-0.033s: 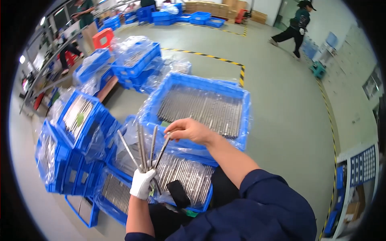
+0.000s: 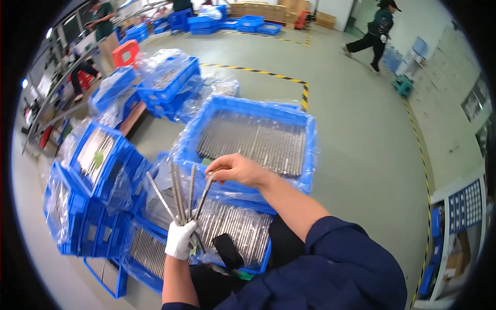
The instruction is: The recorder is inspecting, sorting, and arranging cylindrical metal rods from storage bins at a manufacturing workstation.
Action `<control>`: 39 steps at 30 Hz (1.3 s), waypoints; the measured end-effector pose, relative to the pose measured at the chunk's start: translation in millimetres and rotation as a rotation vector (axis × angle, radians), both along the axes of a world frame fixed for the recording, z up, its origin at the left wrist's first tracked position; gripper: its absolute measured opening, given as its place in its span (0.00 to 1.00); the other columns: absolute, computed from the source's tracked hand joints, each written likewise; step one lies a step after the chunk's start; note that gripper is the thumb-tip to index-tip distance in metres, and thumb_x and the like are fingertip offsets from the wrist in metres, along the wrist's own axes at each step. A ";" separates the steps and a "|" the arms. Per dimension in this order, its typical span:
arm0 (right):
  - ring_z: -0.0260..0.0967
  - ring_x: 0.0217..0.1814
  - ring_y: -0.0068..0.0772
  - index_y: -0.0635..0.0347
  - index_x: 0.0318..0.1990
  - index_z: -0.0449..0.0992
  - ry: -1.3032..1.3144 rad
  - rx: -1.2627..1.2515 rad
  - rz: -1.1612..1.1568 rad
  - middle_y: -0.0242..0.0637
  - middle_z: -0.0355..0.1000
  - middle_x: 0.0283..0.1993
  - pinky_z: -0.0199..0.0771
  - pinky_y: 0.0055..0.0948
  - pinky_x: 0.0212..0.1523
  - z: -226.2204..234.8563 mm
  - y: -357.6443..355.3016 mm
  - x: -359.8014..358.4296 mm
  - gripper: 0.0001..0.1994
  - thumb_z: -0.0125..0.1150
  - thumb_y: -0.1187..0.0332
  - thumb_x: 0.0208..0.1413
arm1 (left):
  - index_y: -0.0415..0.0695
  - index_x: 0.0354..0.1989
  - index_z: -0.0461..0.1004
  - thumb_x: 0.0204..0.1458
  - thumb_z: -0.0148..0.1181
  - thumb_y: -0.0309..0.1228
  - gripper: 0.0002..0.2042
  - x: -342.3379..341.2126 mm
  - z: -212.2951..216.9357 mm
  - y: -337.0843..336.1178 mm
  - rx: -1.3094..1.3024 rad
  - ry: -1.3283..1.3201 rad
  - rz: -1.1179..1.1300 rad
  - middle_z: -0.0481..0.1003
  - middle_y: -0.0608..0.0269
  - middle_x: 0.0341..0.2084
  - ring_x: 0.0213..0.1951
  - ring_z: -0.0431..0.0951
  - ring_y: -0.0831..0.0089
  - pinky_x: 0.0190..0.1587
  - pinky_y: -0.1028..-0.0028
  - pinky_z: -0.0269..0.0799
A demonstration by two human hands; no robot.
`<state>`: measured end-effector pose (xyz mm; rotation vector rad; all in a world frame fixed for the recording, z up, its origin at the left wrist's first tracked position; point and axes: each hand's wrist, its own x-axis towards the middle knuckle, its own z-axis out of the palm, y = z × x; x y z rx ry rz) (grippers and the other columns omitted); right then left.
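Observation:
My left hand [image 2: 180, 240], in a white glove, is closed round the lower ends of several slim metal rods [image 2: 175, 188] that fan upward. With bare fingers, my right hand [image 2: 238, 169] pinches the top of the rightmost rod [image 2: 204, 195], whose lower end stays in the left hand. Just beyond is a plastic-lined blue crate [image 2: 311, 152] filled with rows of similar rods [image 2: 253, 139]. Below my hands, another crate holds more rods [image 2: 235, 222]. A black, phone-like slab [image 2: 227, 250] lies on them.
Stacked blue crates [image 2: 103, 206] with rods and clear plastic stand at my left, more [image 2: 165, 93] behind them. A red stool [image 2: 125, 52] is farther back. Yellow-black tape [image 2: 306, 95] marks the floor. A person [image 2: 377, 33] walks at the far right; shelving [image 2: 460, 232] stands on the right.
The whole view has shifted slightly to the right, so things sit a little farther left. Both hands keep their hold on the rods.

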<state>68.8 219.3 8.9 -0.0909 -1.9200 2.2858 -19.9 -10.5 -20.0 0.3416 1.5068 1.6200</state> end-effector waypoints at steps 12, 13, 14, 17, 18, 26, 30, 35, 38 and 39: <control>0.64 0.29 0.18 0.63 0.33 0.72 -0.056 -0.043 -0.042 0.31 0.70 0.28 0.64 0.18 0.27 1.6 -9.7 4.3 0.11 0.60 0.68 0.42 | 0.37 0.32 0.66 0.39 0.53 0.24 0.09 8.1 11.1 -3.4 0.002 -0.014 0.020 0.67 0.64 0.18 0.19 0.66 0.78 0.22 0.80 0.64; 0.64 0.29 0.18 0.63 0.33 0.72 -0.059 -0.052 -0.044 0.31 0.70 0.28 0.64 0.18 0.27 -2.2 -8.7 5.7 0.11 0.60 0.68 0.42 | 0.36 0.35 0.66 0.40 0.51 0.22 0.11 7.5 10.1 -3.0 0.000 -0.027 0.022 0.67 0.62 0.18 0.18 0.67 0.77 0.24 0.76 0.67; 0.64 0.28 0.18 0.63 0.33 0.72 -0.055 -0.059 -0.039 0.31 0.70 0.27 0.63 0.18 0.27 -2.4 -11.3 2.5 0.11 0.60 0.68 0.42 | 0.35 0.38 0.66 0.40 0.49 0.20 0.13 5.5 9.6 -8.0 -0.007 -0.041 0.043 0.67 0.61 0.18 0.18 0.67 0.76 0.26 0.73 0.71; 0.65 0.30 0.16 0.62 0.32 0.73 -0.102 0.079 -0.073 0.30 0.70 0.27 0.64 0.17 0.32 0.1 -8.4 -0.1 0.09 0.61 0.70 0.42 | 0.37 0.35 0.66 0.41 0.49 0.19 0.11 1.6 4.5 -7.2 0.008 -0.005 0.048 0.68 0.64 0.18 0.19 0.68 0.77 0.24 0.78 0.69; 0.64 0.30 0.16 0.63 0.33 0.73 -0.041 0.164 -0.094 0.31 0.70 0.27 0.64 0.17 0.32 0.6 -5.7 -0.6 0.10 0.61 0.69 0.42 | 0.37 0.37 0.66 0.41 0.51 0.20 0.12 -3.3 -0.7 -4.5 -0.088 0.079 0.029 0.68 0.66 0.19 0.20 0.69 0.79 0.24 0.81 0.66; 0.63 0.28 0.13 0.63 0.32 0.73 -0.205 0.195 -0.055 0.29 0.69 0.25 0.63 0.14 0.29 10.9 -5.6 5.7 0.10 0.62 0.72 0.40 | 0.35 0.38 0.68 0.39 0.51 0.23 0.14 -9.4 10.4 -6.3 -0.236 0.213 -0.034 0.69 0.64 0.21 0.23 0.70 0.77 0.29 0.79 0.67; 0.63 0.26 0.13 0.62 0.34 0.73 -0.190 0.124 -0.005 0.27 0.69 0.25 0.63 0.14 0.29 8.5 -26.8 0.3 0.11 0.62 0.71 0.39 | 0.35 0.39 0.68 0.38 0.52 0.26 0.16 -6.9 11.9 -9.0 -0.110 0.141 -0.077 0.69 0.64 0.21 0.22 0.68 0.78 0.27 0.81 0.64; 0.63 0.32 0.19 0.64 0.36 0.72 -0.209 0.003 -0.097 0.31 0.69 0.30 0.64 0.18 0.35 -15.0 -61.2 -8.2 0.11 0.59 0.72 0.43 | 0.38 0.38 0.70 0.40 0.52 0.25 0.13 -1.4 14.4 -6.7 -0.069 0.094 -0.010 0.71 0.67 0.25 0.27 0.67 0.81 0.31 0.82 0.63; 0.64 0.34 0.20 0.66 0.38 0.70 -0.297 0.031 -0.081 0.32 0.69 0.32 0.64 0.20 0.38 -28.3 -83.6 -9.1 0.11 0.56 0.72 0.45 | 0.39 0.40 0.69 0.40 0.55 0.29 0.16 1.1 5.3 1.9 0.004 0.010 0.008 0.69 0.70 0.24 0.26 0.66 0.84 0.29 0.84 0.61; 0.64 0.35 0.21 0.66 0.38 0.70 -0.238 -0.001 -0.077 0.33 0.69 0.33 0.64 0.20 0.39 -33.5 -82.2 -9.8 0.11 0.56 0.72 0.46 | 0.40 0.38 0.69 0.41 0.55 0.29 0.14 2.8 4.5 5.5 0.006 0.021 0.031 0.68 0.71 0.22 0.24 0.65 0.84 0.26 0.85 0.60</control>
